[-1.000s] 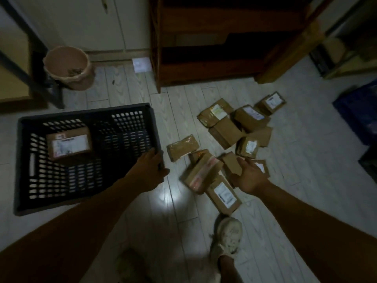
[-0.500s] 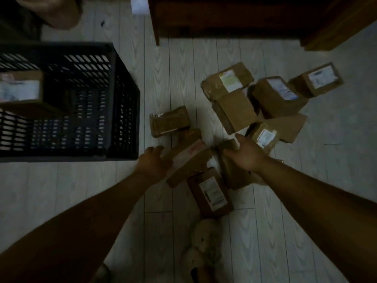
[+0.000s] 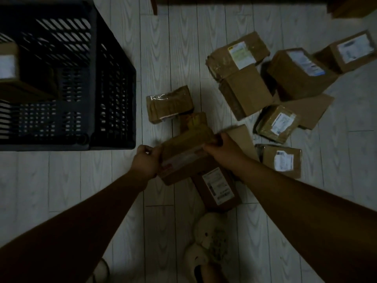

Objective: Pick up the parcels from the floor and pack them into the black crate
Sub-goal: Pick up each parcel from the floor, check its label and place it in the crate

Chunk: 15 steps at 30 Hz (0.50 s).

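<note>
Grips a long, flat-sided brown cardboard parcel (image 3: 187,154) at both short ends, with the left hand (image 3: 145,162) curled round the near-left end and the fingers of the right hand (image 3: 222,150) wrapped over the far-right end. Low over the pale wood-grain plank floor (image 3: 61,180), long axis slanting from near left to far right, glossy tape strip along its length, above a labelled carton (image 3: 218,186); contact between them unclear. Just left, on the same floor, a black crate (image 3: 114,88) of perforated plastic lattice, already holding one labelled box (image 3: 8,64) by its left wall. Beyond the hands, a crinkled film-wrapped packet (image 3: 169,104); toward the floor's far right, a loose heap of taped cardboard boxes (image 3: 246,92) with white labels
</note>
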Available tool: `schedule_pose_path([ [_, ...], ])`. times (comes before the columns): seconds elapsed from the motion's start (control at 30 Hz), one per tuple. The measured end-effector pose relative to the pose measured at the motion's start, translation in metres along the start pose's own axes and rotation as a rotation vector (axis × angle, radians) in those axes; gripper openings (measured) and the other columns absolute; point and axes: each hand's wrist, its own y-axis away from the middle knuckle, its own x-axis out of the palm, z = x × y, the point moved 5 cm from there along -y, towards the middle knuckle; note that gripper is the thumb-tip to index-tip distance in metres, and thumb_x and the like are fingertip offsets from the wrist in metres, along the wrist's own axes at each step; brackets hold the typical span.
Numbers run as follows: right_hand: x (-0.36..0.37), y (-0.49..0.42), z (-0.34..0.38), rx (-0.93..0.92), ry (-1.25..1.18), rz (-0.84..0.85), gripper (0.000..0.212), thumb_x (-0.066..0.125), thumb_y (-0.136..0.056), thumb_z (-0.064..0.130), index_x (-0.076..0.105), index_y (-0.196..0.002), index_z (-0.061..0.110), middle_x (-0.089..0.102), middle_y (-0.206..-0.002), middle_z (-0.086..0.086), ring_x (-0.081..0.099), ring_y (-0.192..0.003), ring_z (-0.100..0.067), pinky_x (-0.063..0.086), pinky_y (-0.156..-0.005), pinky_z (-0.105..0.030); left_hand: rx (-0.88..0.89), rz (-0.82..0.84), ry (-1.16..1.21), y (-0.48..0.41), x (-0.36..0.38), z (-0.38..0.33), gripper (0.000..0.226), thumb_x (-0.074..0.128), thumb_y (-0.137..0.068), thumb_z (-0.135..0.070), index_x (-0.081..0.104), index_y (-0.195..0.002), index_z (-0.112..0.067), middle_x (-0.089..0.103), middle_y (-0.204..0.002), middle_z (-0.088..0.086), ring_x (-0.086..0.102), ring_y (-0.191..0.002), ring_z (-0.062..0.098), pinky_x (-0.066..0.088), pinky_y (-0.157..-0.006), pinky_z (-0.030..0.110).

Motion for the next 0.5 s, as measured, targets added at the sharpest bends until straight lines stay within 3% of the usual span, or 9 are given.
schedule_pose_path([
  [0.1, -0.013, 0.035, 0.025, -0.005, -0.133, -0.045, 0.068, 0.062, -0.081, 0.058, 0.04, -0.136, 0.025, 0.056, -0.128, -0.001, 0.061, -0.106, -0.019, 0.052, -0.092, -0.037, 0.059, -0.043, 0.004, 0.03, -0.02, -0.024, 0.021, 0.052, -0.093, -0.036, 0.044, -0.097, -0.018, 0.058, -0.1, 0.015, 0.058, -0.08, 0.026, 0.054, -0.073, 0.045],
  [0.17, -0.022, 0.066, 0.052, -0.011, -0.192, -0.112, 0.06, 0.057, -0.084, 0.059, 0.044, -0.13, 0.023, 0.06, -0.12, -0.001, 0.061, -0.099, -0.016, 0.052, -0.088, -0.033, 0.124, -0.009, -0.037, 0.053, -0.036, -0.047, 0.036, 0.056, -0.091, -0.03, 0.044, -0.119, -0.011, 0.058, -0.112, 0.017, 0.059, -0.083, 0.025, 0.052, -0.062, 0.033],
  [0.27, -0.031, 0.109, 0.091, -0.063, -0.203, -0.186, 0.043, 0.057, -0.088, 0.052, 0.043, -0.12, 0.026, 0.058, -0.109, 0.003, 0.058, -0.091, -0.01, 0.048, -0.075, -0.022, 0.273, 0.049, -0.091, 0.087, -0.067, -0.086, 0.055, 0.057, -0.091, -0.025, 0.038, -0.14, -0.01, 0.054, -0.124, 0.009, 0.06, -0.094, 0.025, 0.049, -0.069, 0.03],
  [0.33, -0.03, 0.137, 0.121, -0.116, -0.18, -0.218, 0.041, 0.06, -0.088, 0.047, 0.042, -0.119, 0.028, 0.056, -0.11, 0.004, 0.057, -0.094, -0.01, 0.047, -0.081, -0.025, 0.373, 0.06, -0.102, 0.111, -0.096, -0.11, 0.052, 0.058, -0.091, -0.023, 0.041, -0.139, -0.011, 0.053, -0.119, 0.002, 0.059, -0.091, 0.02, 0.052, -0.073, 0.031],
  [0.4, -0.022, 0.163, 0.154, -0.173, -0.192, -0.235, 0.04, 0.064, -0.089, 0.036, 0.041, -0.12, 0.026, 0.052, -0.105, 0.009, 0.054, -0.091, -0.006, 0.044, -0.075, -0.02, 0.423, 0.046, -0.07, 0.127, -0.132, -0.132, 0.043, 0.057, -0.092, -0.027, 0.048, -0.131, -0.012, 0.055, -0.112, 0.001, 0.058, -0.085, 0.016, 0.052, -0.071, 0.029],
  [0.5, 0.009, 0.191, 0.203, -0.242, -0.212, -0.2, 0.058, 0.067, -0.087, 0.018, 0.037, -0.137, 0.023, 0.053, -0.12, 0.004, 0.056, -0.106, -0.015, 0.048, -0.078, -0.021, 0.364, -0.022, -0.016, 0.135, -0.196, -0.155, 0.04, 0.052, -0.092, -0.04, 0.053, -0.121, -0.013, 0.056, -0.107, 0.006, 0.057, -0.086, 0.021, 0.051, -0.073, 0.033],
])
